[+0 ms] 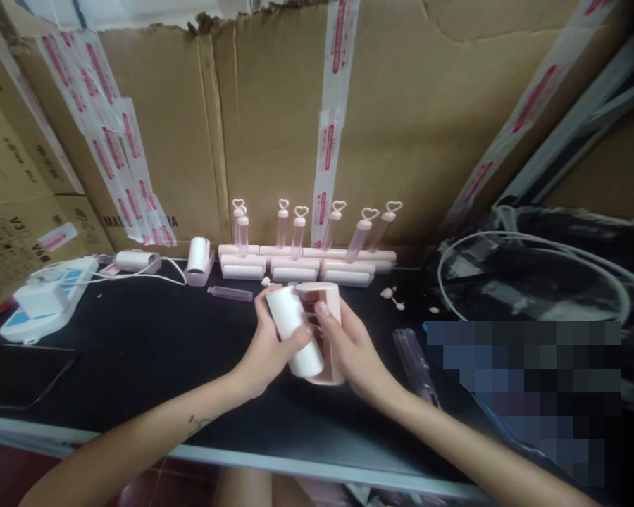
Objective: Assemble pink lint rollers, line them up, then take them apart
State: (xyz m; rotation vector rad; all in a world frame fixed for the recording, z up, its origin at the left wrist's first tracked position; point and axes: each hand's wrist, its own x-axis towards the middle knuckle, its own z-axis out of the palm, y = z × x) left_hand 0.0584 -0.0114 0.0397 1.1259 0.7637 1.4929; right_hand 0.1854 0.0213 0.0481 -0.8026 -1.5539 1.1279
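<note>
Above the middle of the black table, my left hand (271, 345) is closed round a white cylinder (294, 331), its thumb lying across the front. My right hand (353, 345) grips a pale pink curved shell (332, 370) from the right side. The shell's dark reddish inside faces the cylinder, and the two parts sit side by side at a slant. Whether they touch is hidden by my fingers. Behind my hands stand several pink and white units (296, 270) in rows, with clear pink tubes (358, 241) topped by heart-shaped loops upright at them.
A power strip (77, 282) with a white plug and cable lies left, near a dark phone (24, 373). Another white cylinder unit (198, 257) stands behind. Clear tubes (415, 362) lie right, beside coiled white cable (449, 282). Cardboard (269, 105) walls the back.
</note>
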